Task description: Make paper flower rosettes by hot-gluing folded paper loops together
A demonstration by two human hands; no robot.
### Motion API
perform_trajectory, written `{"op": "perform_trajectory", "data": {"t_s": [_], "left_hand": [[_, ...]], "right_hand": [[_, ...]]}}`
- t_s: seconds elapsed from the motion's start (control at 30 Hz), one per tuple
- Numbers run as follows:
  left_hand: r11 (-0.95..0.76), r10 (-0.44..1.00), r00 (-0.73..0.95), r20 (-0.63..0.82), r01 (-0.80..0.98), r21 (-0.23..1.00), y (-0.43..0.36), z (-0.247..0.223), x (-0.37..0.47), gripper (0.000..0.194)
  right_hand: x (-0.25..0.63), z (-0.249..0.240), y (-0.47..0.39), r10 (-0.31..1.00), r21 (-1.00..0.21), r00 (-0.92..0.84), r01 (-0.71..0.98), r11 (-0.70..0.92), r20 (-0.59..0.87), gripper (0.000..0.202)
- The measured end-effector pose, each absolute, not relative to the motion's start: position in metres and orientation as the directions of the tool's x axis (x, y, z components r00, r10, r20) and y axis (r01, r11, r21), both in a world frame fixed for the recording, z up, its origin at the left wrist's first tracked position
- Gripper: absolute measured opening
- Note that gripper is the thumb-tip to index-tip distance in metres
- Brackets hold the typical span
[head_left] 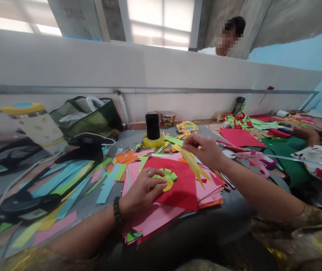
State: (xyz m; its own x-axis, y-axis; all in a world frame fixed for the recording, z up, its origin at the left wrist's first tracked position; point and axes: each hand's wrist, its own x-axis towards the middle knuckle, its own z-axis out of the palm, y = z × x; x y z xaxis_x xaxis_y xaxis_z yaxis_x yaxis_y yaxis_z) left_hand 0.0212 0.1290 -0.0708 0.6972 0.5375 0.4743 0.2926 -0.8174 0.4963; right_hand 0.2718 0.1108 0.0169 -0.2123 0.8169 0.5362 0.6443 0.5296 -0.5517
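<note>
1. Two-handed paper work, read with the red sheet [183,196] as the middle of the clock face.
2. Grasping with the right hand [200,148], toward 1 o'clock: a yellow paper strip [189,160], nipped at its upper end between thumb and fingers, dangling at a tilt, its split lower tails over the right part of the red sheet.
3. Touching with the left hand [145,184], toward 9 o'clock: the edge of a green-and-yellow paper rosette [172,177], fingers bent; cannot tell whether pinching it or only pressing it down.
4. Lying on the red sheet, left of its middle: that same rosette, green petals spread beside a yellow part, partly covered by fingertips.
5. Spread unevenly beneath the red sheet: pink sheets [155,218], jutting out toward 7 and 4 o'clock.
6. Standing toward 11 o'clock: a dark phone [152,127], upright at a yellow tape roll [153,142].
7. Set at 12 o'clock, farther off: a many-coloured paper rosette [187,126].
8. Lying toward 2 o'clock: a pink glue gun [257,158]; well beyond, a co-worker's hand [307,134], its grasp too blurred to tell.
9. Strewn at 9 o'clock: blue paper strips [64,177]; toward 10, a green bag [111,114].
</note>
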Motion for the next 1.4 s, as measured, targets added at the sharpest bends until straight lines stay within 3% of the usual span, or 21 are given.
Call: {"op": "perform_trajectory", "data": {"t_s": [0.1, 0.23, 0.37, 0.5, 0.6, 0.7, 0.8, 0.9, 1.1, 1.4], "left_hand": [[-0.681, 0.659, 0.615, 0.433, 0.244, 0.691, 0.126, -0.063, 0.023, 0.028], [-0.354, 0.819, 0.531, 0.220, 0.165, 0.921, 0.126, -0.056, 0.025, 0.033], [-0.105, 0.846, 0.531, 0.047, 0.079, 0.991, 0.127, -0.057, 0.025, 0.033], [0.012, 0.875, 0.484, -0.019, 0.018, 1.000, 0.129, -0.061, 0.026, 0.035], [-0.040, 0.867, 0.498, 0.008, 0.053, 0.998, 0.130, -0.062, 0.026, 0.036], [-0.349, 0.822, 0.536, 0.195, 0.202, 0.915, 0.129, -0.063, 0.024, 0.031], [-0.723, 0.653, 0.647, 0.394, 0.380, 0.577, 0.128, -0.065, 0.023, 0.023], [-0.836, 0.536, 0.764, 0.359, 0.423, 0.348, 0.127, -0.067, 0.023, 0.022], [-0.843, 0.522, 0.793, 0.313, 0.425, 0.330, 0.125, -0.068, 0.025, 0.025], [-0.848, 0.514, 0.802, 0.303, 0.423, 0.319, 0.125, -0.067, 0.024, 0.022]], "right_hand": [[0.250, 0.005, 0.109, 0.844, -0.612, -0.242, 0.598, 0.518, 0.479, 0.014], [0.227, -0.012, 0.109, 0.817, -0.584, -0.357, 0.574, 0.574, 0.452, 0.013], [0.213, -0.023, 0.106, 0.832, -0.600, -0.392, 0.577, 0.554, 0.392, 0.012], [0.218, -0.029, 0.094, 0.914, -0.718, -0.302, 0.569, 0.402, 0.272, 0.013], [0.229, -0.034, 0.083, 0.937, -0.824, -0.299, 0.475, 0.309, 0.179, 0.020], [0.245, -0.039, 0.080, 0.960, -0.877, -0.183, 0.398, 0.269, 0.211, 0.023], [0.259, -0.045, 0.083, 0.978, -0.916, -0.078, 0.344, 0.207, 0.191, 0.030], [0.262, -0.056, 0.085, 0.996, -0.945, -0.065, 0.315, 0.085, 0.068, 0.037], [0.249, -0.071, 0.083, 0.982, -0.953, -0.140, 0.292, -0.081, -0.126, 0.042], [0.245, -0.065, 0.085, 0.973, -0.898, -0.134, 0.425, -0.114, -0.187, 0.036]]}}
